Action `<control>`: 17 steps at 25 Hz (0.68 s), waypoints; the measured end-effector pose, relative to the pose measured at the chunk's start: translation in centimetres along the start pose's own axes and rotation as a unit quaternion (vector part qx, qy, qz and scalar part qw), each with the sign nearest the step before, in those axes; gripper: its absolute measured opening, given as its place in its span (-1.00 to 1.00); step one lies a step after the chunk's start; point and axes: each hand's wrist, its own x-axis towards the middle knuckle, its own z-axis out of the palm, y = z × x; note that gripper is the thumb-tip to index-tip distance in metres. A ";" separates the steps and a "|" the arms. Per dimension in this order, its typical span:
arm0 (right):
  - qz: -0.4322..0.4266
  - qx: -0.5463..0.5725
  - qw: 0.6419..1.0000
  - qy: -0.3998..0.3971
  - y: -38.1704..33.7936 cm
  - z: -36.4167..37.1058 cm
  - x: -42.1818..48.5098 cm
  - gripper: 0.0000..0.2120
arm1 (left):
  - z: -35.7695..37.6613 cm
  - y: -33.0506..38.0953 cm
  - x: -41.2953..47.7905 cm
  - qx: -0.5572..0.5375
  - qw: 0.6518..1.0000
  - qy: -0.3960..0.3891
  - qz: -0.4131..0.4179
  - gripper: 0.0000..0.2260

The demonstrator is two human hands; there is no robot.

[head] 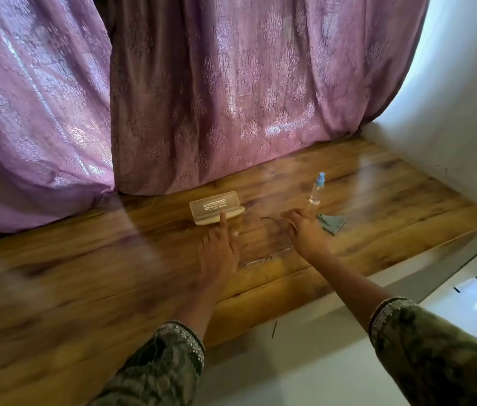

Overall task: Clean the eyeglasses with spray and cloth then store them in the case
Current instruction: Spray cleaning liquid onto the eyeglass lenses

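While both hands lie open on the table (85, 273), the glasses (272, 244) rest between them. The left hand (219, 247) points at the case (216, 208) at 11 o'clock; the right hand (304, 230) spreads wide, with the cloth (332, 223) and the spray bottle (317, 189) at 1 o'clock.

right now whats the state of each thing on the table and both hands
glasses case: open, lid up, looks empty
glasses: lying on the table between the hands, arms unfolded
spray bottle: upright, cap on
cloth: crumpled on the table beside the bottle
left hand: open, fingertip at the case's front edge
right hand: open, fingers spread over the glasses, no grip visible yet
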 end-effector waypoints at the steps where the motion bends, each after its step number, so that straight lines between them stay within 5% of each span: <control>1: 0.021 -0.013 1.000 -0.010 0.3 0.3 -0.3 -0.69 | 0.1 -0.1 -0.5 -0.006 1.000 -0.010 0.000 -0.51; 10: 0.095 -0.092 0.982 -0.139 1.9 1.8 -2.1 -0.48 | 3.0 -2.2 -2.5 0.017 0.998 -0.032 0.054 -0.62; 17: 0.131 -0.038 0.980 -0.147 2.5 2.5 -2.3 -0.72 | 3.3 -2.6 -2.4 0.001 0.995 -0.055 0.088 -0.75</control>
